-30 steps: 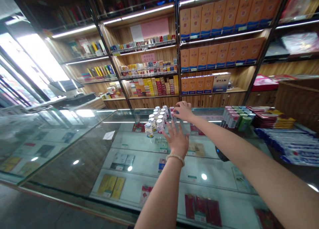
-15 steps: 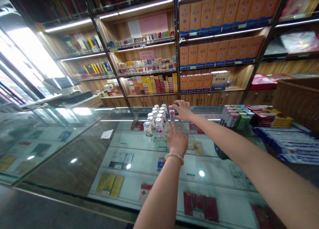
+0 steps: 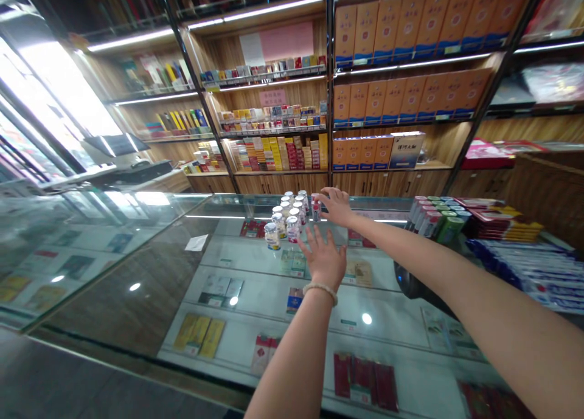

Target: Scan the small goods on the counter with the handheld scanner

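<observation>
Wooden shelving (image 3: pixel 283 184) stands beyond my glass counter (image 3: pixel 269 285). White-capped bottles (image 3: pixel 292 227) cluster toward the counter's far edge, left of my hands; to the right along that edge stand colored canisters (image 3: pixel 431 217). My left hand (image 3: pixel 323 258) is spread open, nothing in it, just nearer me than the bottles. My right hand (image 3: pixel 335 206) curls its fingers at a pink tube (image 3: pixel 316 208), upright near the far edge, beside the bottles; I can't tell whether I'm gripping it. A pale bracelet (image 3: pixel 322 289) rings my left wrist.
</observation>
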A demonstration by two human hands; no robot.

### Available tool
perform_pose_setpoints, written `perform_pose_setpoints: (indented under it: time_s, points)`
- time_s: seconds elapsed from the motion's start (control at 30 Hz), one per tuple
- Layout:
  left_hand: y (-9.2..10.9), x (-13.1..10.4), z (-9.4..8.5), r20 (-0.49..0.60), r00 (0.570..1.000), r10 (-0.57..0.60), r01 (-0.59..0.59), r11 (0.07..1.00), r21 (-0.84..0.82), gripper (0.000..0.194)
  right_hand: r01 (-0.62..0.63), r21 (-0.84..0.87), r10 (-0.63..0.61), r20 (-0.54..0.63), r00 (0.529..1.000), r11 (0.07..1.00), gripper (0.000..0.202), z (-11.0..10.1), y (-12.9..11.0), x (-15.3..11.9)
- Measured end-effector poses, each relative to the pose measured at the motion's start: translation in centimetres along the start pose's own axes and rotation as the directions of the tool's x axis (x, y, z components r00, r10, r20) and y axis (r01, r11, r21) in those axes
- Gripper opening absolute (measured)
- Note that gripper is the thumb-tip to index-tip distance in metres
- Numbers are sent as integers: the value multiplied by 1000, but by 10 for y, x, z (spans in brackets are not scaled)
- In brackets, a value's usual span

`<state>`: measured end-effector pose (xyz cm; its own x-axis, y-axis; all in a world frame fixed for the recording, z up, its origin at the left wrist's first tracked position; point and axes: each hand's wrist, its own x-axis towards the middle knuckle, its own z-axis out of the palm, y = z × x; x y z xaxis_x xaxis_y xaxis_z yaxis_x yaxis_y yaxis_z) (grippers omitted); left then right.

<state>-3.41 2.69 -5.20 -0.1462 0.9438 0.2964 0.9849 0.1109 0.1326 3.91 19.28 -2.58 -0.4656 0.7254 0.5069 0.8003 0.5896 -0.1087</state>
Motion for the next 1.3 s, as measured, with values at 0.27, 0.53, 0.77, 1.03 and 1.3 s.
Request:
perform_pose_setpoints:
  time_s: [0.27, 0.53, 0.77, 1.03, 1.3]
  points:
    - [0, 1, 4, -21, 1000, -4, 4, 1000, -3, 64, -4, 6, 4, 10, 1000, 1000, 48, 4, 1, 8]
    - [0, 1, 5, -46, 999, 3, -3, 1000, -2, 63, -10, 0, 10, 14, 1000, 1000, 46, 3, -1, 13]
    - [-1, 1, 5, -38, 999, 10, -10, 1000, 0, 63, -13, -2, 13, 12, 1000, 1000, 44, 4, 0, 15]
    - [0, 0, 2, -25, 1000, 9, -9, 1000, -3, 63, -21, 13, 21, 18, 1000, 1000, 44, 5, 0, 16]
    - [0, 1, 3, -17, 1000, 11, -11, 1000, -13, 63, -28, 2, 28, 28, 999, 1000, 45, 5, -1, 16]
